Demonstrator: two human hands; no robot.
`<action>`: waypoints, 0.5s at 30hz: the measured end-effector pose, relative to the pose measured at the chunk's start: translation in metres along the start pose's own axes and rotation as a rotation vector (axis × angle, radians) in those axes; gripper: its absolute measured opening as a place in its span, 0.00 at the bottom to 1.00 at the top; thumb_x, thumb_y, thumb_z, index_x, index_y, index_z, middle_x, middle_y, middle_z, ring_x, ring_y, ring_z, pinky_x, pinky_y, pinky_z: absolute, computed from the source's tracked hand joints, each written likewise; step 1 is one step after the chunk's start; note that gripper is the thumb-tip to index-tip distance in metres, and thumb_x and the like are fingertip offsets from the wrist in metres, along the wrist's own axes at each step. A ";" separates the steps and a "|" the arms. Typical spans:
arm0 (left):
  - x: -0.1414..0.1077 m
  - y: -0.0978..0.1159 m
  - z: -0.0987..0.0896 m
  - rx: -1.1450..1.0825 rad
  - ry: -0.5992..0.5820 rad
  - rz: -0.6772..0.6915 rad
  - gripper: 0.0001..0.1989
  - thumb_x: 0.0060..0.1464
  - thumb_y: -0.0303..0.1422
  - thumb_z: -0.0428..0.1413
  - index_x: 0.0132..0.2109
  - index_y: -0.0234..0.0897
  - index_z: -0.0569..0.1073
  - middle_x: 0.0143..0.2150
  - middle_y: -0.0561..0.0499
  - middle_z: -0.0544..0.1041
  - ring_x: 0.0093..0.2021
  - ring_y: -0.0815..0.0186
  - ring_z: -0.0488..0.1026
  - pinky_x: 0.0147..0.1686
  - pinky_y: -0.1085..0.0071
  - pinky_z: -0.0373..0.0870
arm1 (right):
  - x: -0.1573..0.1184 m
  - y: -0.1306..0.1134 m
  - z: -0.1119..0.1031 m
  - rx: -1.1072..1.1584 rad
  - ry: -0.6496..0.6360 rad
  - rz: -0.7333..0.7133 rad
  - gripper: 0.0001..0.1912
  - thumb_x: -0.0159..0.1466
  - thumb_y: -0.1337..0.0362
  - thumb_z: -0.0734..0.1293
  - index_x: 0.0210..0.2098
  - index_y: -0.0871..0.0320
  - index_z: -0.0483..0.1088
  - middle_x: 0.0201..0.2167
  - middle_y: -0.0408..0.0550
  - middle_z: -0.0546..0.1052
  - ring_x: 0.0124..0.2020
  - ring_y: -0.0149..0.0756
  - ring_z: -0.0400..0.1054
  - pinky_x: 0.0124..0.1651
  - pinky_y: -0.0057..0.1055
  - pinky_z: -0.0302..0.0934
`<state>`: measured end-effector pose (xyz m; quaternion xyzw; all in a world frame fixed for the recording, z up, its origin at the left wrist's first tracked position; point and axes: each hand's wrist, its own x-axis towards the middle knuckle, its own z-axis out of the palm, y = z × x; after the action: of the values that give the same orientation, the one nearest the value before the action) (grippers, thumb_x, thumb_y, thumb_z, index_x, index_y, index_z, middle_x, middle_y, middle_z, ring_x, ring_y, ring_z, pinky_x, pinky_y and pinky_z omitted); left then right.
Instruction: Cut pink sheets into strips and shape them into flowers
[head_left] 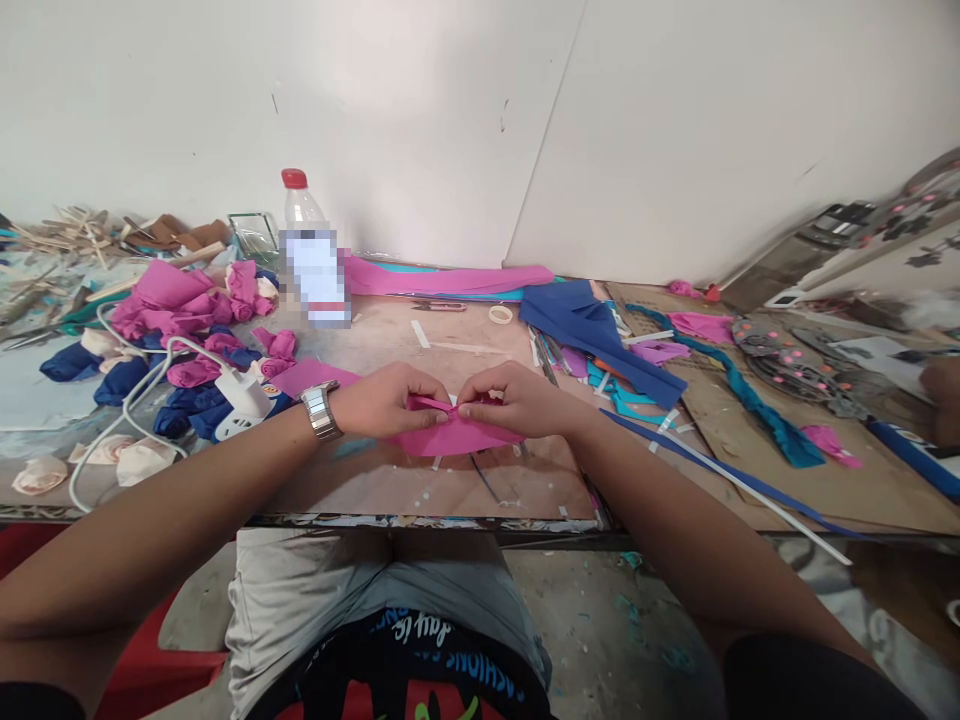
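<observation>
A strip of pink fabric [442,437] is stretched between my two hands, just above the table's front part. My left hand [390,400], with a metal watch [321,410] on its wrist, pinches the strip's upper edge between thumb and fingers. Close beside it, my right hand [517,400] pinches the same edge, and the two thumbs nearly meet where the cloth is folded. The strip's lower part hangs below the fingers, and a pink length also shows behind the left wrist. My fingers hide part of the fold.
Pink, blue and cream fabric rosettes [161,300] are heaped on the left beside a white charger [244,390] and cable. A bottle [304,207] stands behind a phone [315,275]. Thread snips [439,306] and a tape roll [500,315] lie behind my hands. Blue cloth [577,315] lies right.
</observation>
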<state>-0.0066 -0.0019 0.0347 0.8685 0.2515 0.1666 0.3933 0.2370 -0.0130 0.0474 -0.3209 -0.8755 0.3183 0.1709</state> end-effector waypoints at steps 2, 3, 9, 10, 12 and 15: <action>0.000 -0.001 0.000 -0.008 -0.009 0.017 0.13 0.61 0.39 0.57 0.41 0.33 0.80 0.33 0.52 0.79 0.32 0.70 0.69 0.35 0.75 0.63 | 0.000 0.001 0.000 0.016 -0.011 0.000 0.13 0.67 0.59 0.67 0.35 0.62 0.79 0.26 0.44 0.78 0.27 0.28 0.65 0.33 0.25 0.56; 0.000 -0.001 0.000 -0.011 -0.011 0.024 0.13 0.61 0.39 0.57 0.41 0.33 0.80 0.33 0.52 0.79 0.32 0.70 0.69 0.35 0.75 0.63 | 0.001 0.002 0.000 0.020 -0.015 0.002 0.13 0.67 0.59 0.67 0.35 0.62 0.79 0.26 0.43 0.77 0.27 0.28 0.64 0.32 0.25 0.55; 0.000 -0.002 0.000 -0.012 -0.012 0.003 0.10 0.60 0.36 0.57 0.42 0.34 0.79 0.35 0.52 0.79 0.34 0.70 0.71 0.37 0.75 0.65 | 0.000 -0.001 0.001 -0.032 0.009 0.004 0.12 0.66 0.61 0.67 0.35 0.62 0.79 0.26 0.44 0.78 0.27 0.28 0.65 0.33 0.25 0.55; 0.000 -0.001 0.000 -0.006 -0.015 0.000 0.10 0.60 0.35 0.57 0.42 0.34 0.79 0.35 0.52 0.79 0.34 0.70 0.71 0.37 0.75 0.65 | 0.000 -0.001 0.002 -0.048 0.011 0.004 0.11 0.66 0.61 0.67 0.35 0.62 0.79 0.26 0.44 0.78 0.27 0.28 0.65 0.33 0.25 0.55; 0.000 0.000 0.001 0.000 -0.023 -0.001 0.09 0.59 0.35 0.57 0.41 0.34 0.79 0.35 0.52 0.79 0.35 0.69 0.71 0.38 0.74 0.65 | 0.000 -0.002 0.003 -0.084 0.007 0.006 0.11 0.66 0.62 0.67 0.35 0.61 0.79 0.26 0.44 0.78 0.27 0.28 0.66 0.33 0.25 0.55; 0.000 0.000 0.002 -0.013 -0.026 0.009 0.12 0.61 0.39 0.57 0.39 0.33 0.78 0.32 0.52 0.76 0.33 0.70 0.68 0.35 0.74 0.63 | -0.001 -0.001 0.005 -0.127 0.005 0.004 0.12 0.67 0.61 0.67 0.35 0.61 0.79 0.27 0.45 0.79 0.28 0.29 0.67 0.34 0.26 0.55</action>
<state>-0.0053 -0.0030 0.0337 0.8691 0.2413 0.1588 0.4015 0.2347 -0.0167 0.0442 -0.3334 -0.8929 0.2619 0.1516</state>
